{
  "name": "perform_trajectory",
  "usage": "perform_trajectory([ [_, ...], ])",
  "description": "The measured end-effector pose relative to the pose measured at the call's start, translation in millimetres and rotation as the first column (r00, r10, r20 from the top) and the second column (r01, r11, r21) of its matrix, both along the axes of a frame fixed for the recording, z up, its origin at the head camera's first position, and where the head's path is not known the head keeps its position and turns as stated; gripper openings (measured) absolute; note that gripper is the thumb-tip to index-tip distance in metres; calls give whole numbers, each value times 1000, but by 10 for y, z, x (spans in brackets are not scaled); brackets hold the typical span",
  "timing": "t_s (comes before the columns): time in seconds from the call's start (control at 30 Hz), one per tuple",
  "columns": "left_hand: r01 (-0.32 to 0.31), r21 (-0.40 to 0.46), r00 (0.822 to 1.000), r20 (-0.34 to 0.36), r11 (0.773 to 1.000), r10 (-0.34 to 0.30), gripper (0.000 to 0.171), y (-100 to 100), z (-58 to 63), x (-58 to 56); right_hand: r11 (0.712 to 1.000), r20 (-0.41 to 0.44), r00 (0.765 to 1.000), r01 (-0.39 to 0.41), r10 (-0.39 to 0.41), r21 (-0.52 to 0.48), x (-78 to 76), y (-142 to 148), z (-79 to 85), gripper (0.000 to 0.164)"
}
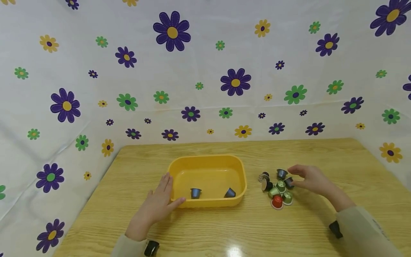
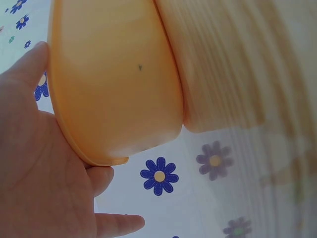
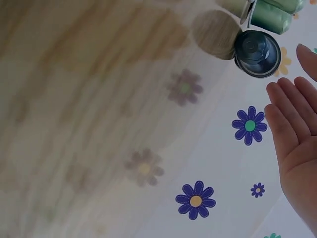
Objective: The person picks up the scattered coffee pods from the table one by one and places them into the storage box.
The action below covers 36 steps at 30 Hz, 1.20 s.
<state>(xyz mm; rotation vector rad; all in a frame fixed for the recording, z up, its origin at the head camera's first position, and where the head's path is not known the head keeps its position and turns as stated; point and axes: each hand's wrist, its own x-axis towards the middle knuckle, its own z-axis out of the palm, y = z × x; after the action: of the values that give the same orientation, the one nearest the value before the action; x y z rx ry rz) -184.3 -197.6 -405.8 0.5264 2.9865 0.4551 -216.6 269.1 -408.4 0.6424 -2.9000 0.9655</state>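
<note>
A yellow plastic tub (image 1: 208,203) stands on the wooden table, with two blue coffee capsules inside: one capsule (image 1: 195,193) near the front, another capsule (image 1: 229,193) to its right. My left hand (image 1: 157,202) rests against the tub's left side, thumb along the front rim and fingers extended. To the right of the tub lies a loose group of coffee capsules. My right hand (image 1: 310,180) is at the group's right side, nearest a grey-blue capsule (image 1: 282,174) and a darker blue capsule (image 1: 289,182). In the right wrist view its fingers stand apart from a blue capsule (image 3: 257,53).
The group also has a red capsule (image 1: 277,201), several green ones such as a light green capsule (image 1: 287,197), and a dark capsule (image 1: 266,185) on its side. A flower-patterned white cloth (image 1: 205,121) hangs behind and beside the table (image 1: 205,232).
</note>
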Motion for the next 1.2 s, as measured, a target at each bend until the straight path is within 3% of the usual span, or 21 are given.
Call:
perform_trajectory([
  [0.27, -6, -3, 1000, -4, 1000, 6, 90, -6, -1, 4, 994, -9, 999, -47, 48, 97, -57, -6, -50, 33],
  [1.2, -9, 7, 1000, -4, 1000, 9, 88, -15, 3, 10, 976, 51, 995, -95, 87, 196, -72, -75, -67, 23],
])
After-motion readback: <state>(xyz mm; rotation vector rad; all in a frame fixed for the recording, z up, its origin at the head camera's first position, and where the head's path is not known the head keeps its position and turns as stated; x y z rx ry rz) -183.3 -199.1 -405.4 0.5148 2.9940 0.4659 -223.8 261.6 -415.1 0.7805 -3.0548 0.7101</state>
